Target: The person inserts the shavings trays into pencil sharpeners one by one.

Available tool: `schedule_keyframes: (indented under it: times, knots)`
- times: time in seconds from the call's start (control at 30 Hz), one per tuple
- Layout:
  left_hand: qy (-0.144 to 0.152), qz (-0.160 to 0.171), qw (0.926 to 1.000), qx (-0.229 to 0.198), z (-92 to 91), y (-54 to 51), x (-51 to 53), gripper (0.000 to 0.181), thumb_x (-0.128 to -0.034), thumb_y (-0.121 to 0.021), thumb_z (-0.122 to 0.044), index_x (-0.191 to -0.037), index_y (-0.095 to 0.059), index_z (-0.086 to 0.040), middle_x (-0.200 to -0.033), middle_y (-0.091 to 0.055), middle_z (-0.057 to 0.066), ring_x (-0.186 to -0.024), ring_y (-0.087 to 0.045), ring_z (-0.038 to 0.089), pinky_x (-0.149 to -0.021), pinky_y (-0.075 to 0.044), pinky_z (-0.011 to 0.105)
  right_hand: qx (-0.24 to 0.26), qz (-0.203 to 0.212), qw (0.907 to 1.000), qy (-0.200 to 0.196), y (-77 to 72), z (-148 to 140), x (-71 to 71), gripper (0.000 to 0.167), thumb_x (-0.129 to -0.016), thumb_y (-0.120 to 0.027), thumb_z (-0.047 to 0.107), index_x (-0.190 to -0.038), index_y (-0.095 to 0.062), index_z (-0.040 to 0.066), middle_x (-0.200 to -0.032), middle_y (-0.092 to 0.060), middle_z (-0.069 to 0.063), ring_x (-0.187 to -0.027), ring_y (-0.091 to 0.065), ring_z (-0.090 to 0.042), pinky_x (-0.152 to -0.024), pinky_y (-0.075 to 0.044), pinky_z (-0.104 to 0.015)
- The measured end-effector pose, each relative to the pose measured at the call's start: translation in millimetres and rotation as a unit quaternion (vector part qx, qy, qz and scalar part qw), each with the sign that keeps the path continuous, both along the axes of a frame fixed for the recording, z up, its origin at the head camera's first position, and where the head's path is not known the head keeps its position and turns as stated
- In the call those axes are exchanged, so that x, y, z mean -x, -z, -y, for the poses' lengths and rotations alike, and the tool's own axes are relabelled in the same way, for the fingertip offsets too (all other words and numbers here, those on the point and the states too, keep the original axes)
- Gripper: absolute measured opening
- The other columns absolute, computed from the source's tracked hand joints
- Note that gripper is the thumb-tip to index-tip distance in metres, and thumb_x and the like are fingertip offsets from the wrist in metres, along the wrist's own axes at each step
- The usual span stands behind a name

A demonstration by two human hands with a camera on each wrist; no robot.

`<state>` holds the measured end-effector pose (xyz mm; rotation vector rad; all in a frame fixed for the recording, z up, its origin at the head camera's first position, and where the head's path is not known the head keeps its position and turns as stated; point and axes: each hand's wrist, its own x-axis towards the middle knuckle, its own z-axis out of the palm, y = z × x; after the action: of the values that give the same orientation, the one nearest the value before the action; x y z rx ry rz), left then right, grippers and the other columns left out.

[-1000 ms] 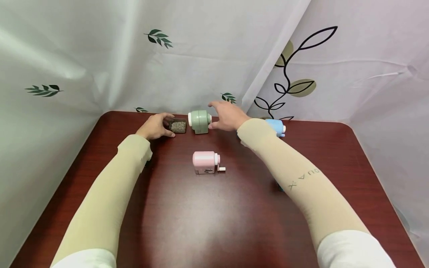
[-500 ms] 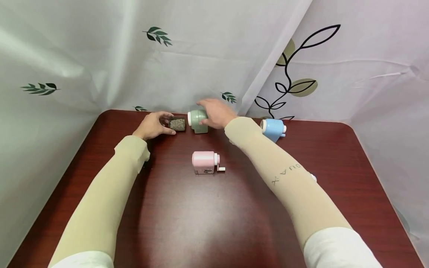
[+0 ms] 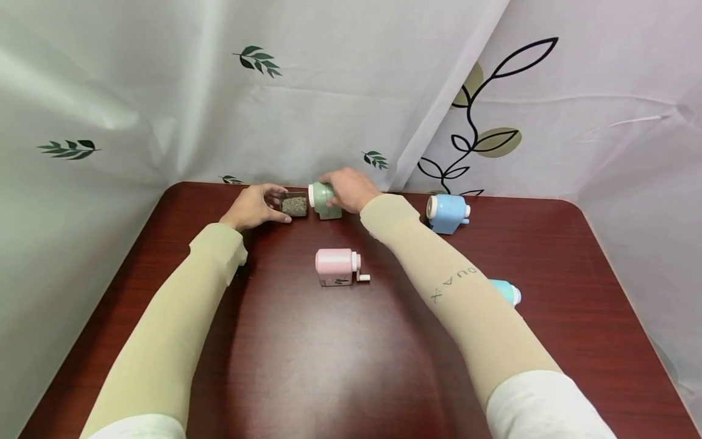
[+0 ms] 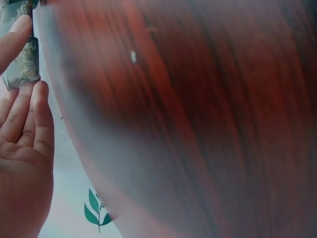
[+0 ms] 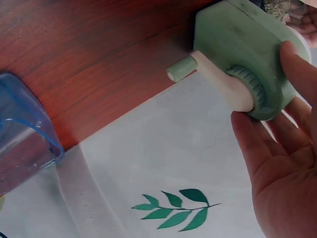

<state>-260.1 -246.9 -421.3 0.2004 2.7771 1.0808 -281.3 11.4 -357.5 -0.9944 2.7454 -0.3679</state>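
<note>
A crank pencil sharpener in green [image 3: 323,210] stands near the table's back edge. My right hand [image 3: 355,190] grips it from the right, thumb and fingers around its body; the crank handle [image 5: 218,79] sticks out in the right wrist view. Just left of it is a clear shavings drawer [image 3: 294,206], holding grey-brown shavings. My left hand [image 3: 253,206] holds this drawer between thumb and fingers. In the left wrist view the thumb [image 4: 17,37] lies across the drawer [image 4: 27,59], with the other fingers at its far side.
A pink pencil sharpener [image 3: 334,263] stands mid-table, nearer the front. To the right are a blue sharpener [image 3: 448,210] and a teal one [image 3: 504,291], the latter partly behind my right forearm. A patterned white curtain [image 3: 318,110] rises behind the table.
My right hand has moved left from beside the green sharpener and now grips it. The left hand stays at the drawer. The teal sharpener shows more from behind the right forearm.
</note>
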Motion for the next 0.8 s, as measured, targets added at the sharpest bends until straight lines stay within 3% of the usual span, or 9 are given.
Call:
schedule_keyframes:
  times: [0.23,0.8]
  knots:
    - [0.006,-0.005,1.0000,-0.005,-5.4,-1.2,-0.5,0.067,-0.0701,-0.093,-0.020,-0.130,-0.063,-0.009,-0.111,-0.067,0.014,-0.102,-0.061,0.027,-0.092,-0.046,0.041,0.025,0.012,0.9996,0.008,-0.1,0,0.5,0.058,-0.088,-0.078,0.017,-0.140,-0.057,0.004,-0.130,-0.065,-0.010,-0.107,-0.062,-0.022,-0.096,-0.048,-0.031]
    - [0.013,-0.004,0.9999,0.009,-16.8,2.2,0.5,0.065,-0.0722,-0.092,-0.020,-0.129,-0.063,-0.007,-0.109,-0.066,0.014,-0.102,-0.060,0.027,-0.092,-0.045,0.042,0.028,0.008,0.9995,0.012,0.2,-4,1.9,0.058,-0.088,-0.077,0.021,-0.140,-0.057,0.004,-0.134,-0.063,-0.011,-0.113,-0.062,-0.024,-0.102,-0.045,-0.032]
